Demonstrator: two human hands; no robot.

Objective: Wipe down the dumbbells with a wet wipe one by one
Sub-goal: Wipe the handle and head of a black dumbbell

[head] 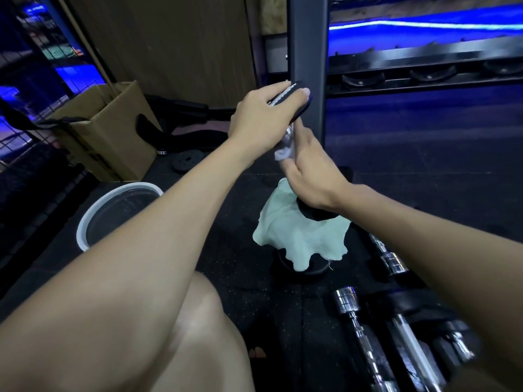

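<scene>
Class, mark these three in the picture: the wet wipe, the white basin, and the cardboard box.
wet wipe (283, 153), head view, on the crumpled white wad beside the right hand's fingers.
white basin (85, 222), head view, on its left rim.
cardboard box (113, 137), head view, on its front face.

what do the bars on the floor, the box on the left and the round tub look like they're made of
Bars: polished chromed steel by the look, mirror-bright with sharp highlights. Box: plain brown corrugated cardboard, matte, with folded flaps and a cut handle slot. Tub: probably plastic, with a smooth white rim and no visible seams, though enamelled metal can't be ruled out.
</scene>
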